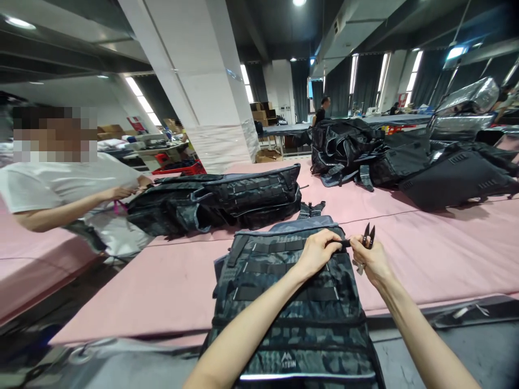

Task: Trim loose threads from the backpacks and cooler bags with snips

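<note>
A dark camouflage backpack lies before me at the near edge of the pink-covered table, its front with webbing rows turned up. At its upper right corner, my left hand is closed on a short black strap. The strap's other end runs into the fingers of my right hand, just off the bag's right side. That same hand also holds small scissors, their dark blades pointing up and slightly apart. My fingertips partly hide the strap's ends.
Another camouflage backpack lies across the table, with a person in a white shirt working at its left end. Several black bags and dark panels are piled at the back right. A white pillar rises behind the table.
</note>
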Motion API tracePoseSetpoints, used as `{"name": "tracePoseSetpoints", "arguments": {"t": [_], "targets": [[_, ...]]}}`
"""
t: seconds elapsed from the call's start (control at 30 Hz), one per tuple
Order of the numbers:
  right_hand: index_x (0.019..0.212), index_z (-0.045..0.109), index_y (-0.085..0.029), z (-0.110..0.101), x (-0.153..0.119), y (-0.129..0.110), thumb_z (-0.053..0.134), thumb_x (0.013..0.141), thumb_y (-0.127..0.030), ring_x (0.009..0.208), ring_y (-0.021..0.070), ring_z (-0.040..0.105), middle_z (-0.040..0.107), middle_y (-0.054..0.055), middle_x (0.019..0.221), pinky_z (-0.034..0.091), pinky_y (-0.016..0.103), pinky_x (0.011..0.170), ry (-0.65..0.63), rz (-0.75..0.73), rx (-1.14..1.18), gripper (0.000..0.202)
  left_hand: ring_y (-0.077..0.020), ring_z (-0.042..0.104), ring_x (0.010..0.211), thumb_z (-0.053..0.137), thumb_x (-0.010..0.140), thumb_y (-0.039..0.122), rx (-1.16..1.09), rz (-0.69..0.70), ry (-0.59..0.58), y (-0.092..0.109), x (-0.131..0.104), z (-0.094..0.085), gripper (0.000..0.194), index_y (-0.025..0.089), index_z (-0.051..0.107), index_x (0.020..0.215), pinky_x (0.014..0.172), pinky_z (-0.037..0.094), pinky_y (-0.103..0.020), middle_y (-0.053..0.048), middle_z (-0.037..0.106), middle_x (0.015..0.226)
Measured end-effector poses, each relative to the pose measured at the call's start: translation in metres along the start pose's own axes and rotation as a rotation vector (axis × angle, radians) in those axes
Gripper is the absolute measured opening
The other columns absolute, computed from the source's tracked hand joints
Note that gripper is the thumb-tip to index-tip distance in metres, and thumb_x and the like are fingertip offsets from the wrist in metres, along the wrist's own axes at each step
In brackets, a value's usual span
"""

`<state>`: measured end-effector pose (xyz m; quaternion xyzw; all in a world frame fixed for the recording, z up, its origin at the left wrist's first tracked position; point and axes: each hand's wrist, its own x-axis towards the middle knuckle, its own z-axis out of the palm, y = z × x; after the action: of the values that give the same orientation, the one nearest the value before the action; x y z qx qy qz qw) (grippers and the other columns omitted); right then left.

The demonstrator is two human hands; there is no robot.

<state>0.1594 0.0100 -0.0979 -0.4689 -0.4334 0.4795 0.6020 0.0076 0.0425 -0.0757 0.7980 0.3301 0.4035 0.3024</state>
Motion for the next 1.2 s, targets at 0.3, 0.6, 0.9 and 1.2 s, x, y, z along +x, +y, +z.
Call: {"name": "tracePoseSetpoints", "arguments": {"t": [0.3,0.6,0.9,1.2], "targets": [[0.103,0.060,-0.021,-0.018,-0.006,-0.002,0.070,0.065,-0.045,0.084,0.0190,0.058,0.064,0.005,0.098,0.043,0.029,0.070,0.274,-0.304,-0.536,0.046,-0.0062,0.040,0.047,0.058,0.073,0.027,-0.414,-0.300,0.066,-0.005,0.000,0.004,0.020,0.013,0.068,0.083,0.047,0.033,-0.020,0.002,0.052,0.065],[0.092,0.060,-0.018,-0.027,-0.018,-0.009,0.055,0.085,-0.031,0.073,0.0169,0.057,0.066,0.004,0.081,0.038,0.028,0.067,0.323,-0.942,-1.201,0.016,-0.0088,0.047,0.057,0.059,0.073,0.023,-0.288,-0.211,0.097,-0.003,0.000,0.002,0.017,0.014,0.070,0.082,0.054,0.037,-0.020,-0.001,0.056,0.071],[0.089,0.059,-0.018,-0.029,-0.019,-0.011,0.057,0.084,-0.028,0.070,0.0151,0.055,0.065,0.002,0.077,0.037,0.027,0.065,0.297,-0.986,-1.152,0.012,-0.0094,0.049,0.060,0.059,0.073,0.020,-0.274,-0.204,0.059,0.002,0.001,0.001,0.014,0.014,0.070,0.079,0.060,0.039,-0.022,0.000,0.056,0.071],[0.087,0.063,-0.019,-0.024,-0.014,-0.005,0.060,0.080,-0.035,0.069,0.0163,0.056,0.066,0.004,0.079,0.041,0.029,0.065,0.183,-0.707,-0.821,0.017,-0.0096,0.048,0.063,0.061,0.070,0.019,-0.289,-0.152,0.011,-0.001,0.001,-0.001,0.012,0.014,0.071,0.075,0.060,0.037,-0.021,0.000,0.055,0.068]]}}
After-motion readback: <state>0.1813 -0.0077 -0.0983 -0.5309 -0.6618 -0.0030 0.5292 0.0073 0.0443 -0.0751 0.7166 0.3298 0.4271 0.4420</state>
